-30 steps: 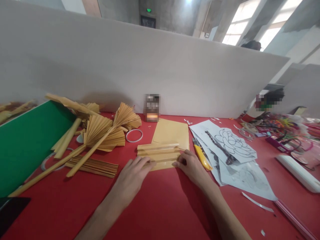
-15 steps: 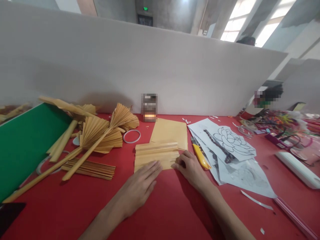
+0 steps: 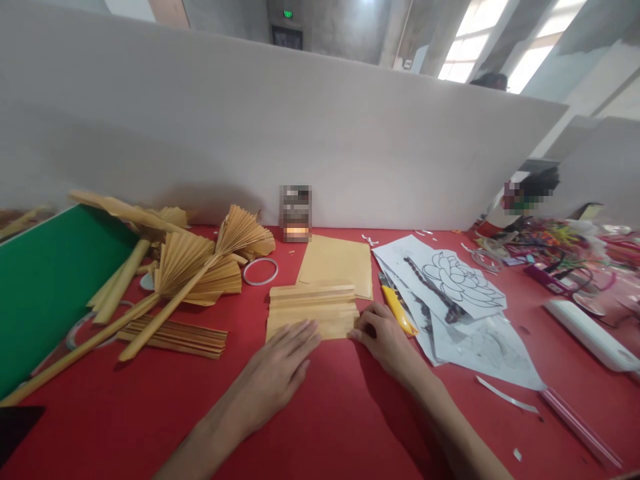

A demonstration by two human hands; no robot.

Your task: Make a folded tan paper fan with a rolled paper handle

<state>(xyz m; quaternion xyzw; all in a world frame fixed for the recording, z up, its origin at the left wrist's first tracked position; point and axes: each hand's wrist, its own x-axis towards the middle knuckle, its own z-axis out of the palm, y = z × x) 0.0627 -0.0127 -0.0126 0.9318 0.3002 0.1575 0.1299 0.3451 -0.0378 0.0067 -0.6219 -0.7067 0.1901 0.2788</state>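
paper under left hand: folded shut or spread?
Spread, but creased: the paper lies open, left hand flat on its near left part, right hand at its near right corner; ridges cross its far part.

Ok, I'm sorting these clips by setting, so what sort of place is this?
Probably a handicraft workspace: a creased paper sheet lies under the left hand, pleated paper fans lie farther left, and a yellow-handled tool rests beside a flower line drawing.
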